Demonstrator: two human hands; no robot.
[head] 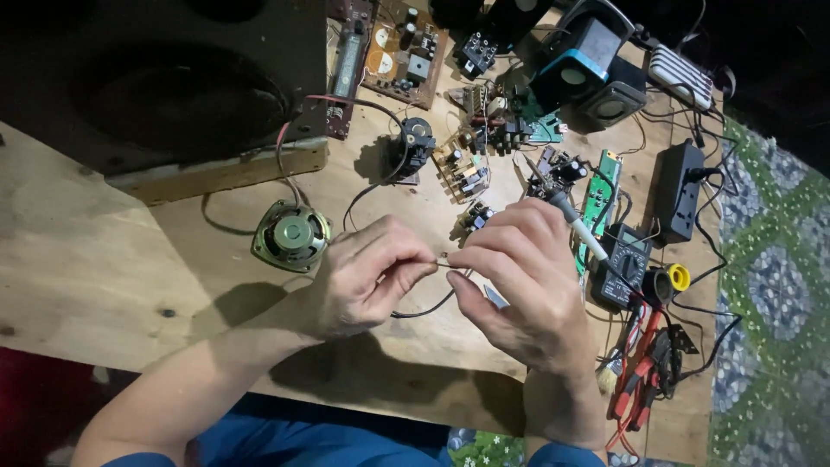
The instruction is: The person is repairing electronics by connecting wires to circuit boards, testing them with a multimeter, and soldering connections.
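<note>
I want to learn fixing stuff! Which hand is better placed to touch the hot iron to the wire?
Probably the right hand: it already holds the soldering iron, while the left hand pinches the thin wire.

Bare table (104,259) left of loose speaker (291,233); circuit boards (484,147), multimeter (624,259) crowd right.

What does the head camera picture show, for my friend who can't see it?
Two hands, the left hand and right hand, pinch a thin black wire between them over a wooden table; a small round speaker and circuit boards lie nearby.
</note>
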